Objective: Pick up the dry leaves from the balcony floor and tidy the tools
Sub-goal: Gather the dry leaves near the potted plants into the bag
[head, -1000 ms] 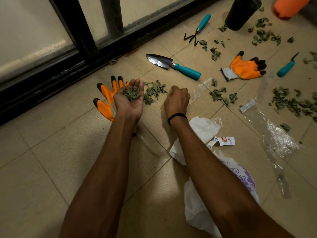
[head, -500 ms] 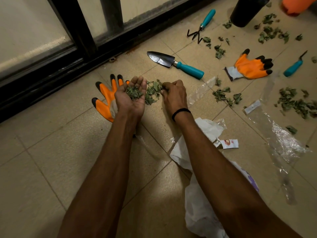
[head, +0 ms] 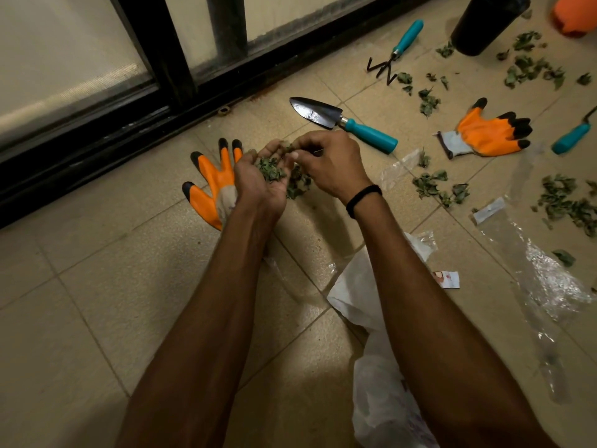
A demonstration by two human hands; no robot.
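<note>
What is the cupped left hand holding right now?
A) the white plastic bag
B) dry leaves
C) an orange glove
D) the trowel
B: the left hand is turned palm up with a small heap of dry leaves in it, and the right hand pinches more just above.

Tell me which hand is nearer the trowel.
Right. The right hand lies just short of the trowel, below its blade; the left hand cups leaves farther left, by the orange glove.

Left of the trowel (head: 342,122) bare tile (head: 255,118) lay open to the door frame (head: 193,101); right of it dry leaves (head: 428,100), a hand rake (head: 394,53) and a glove (head: 487,134) blocked passage.
</note>
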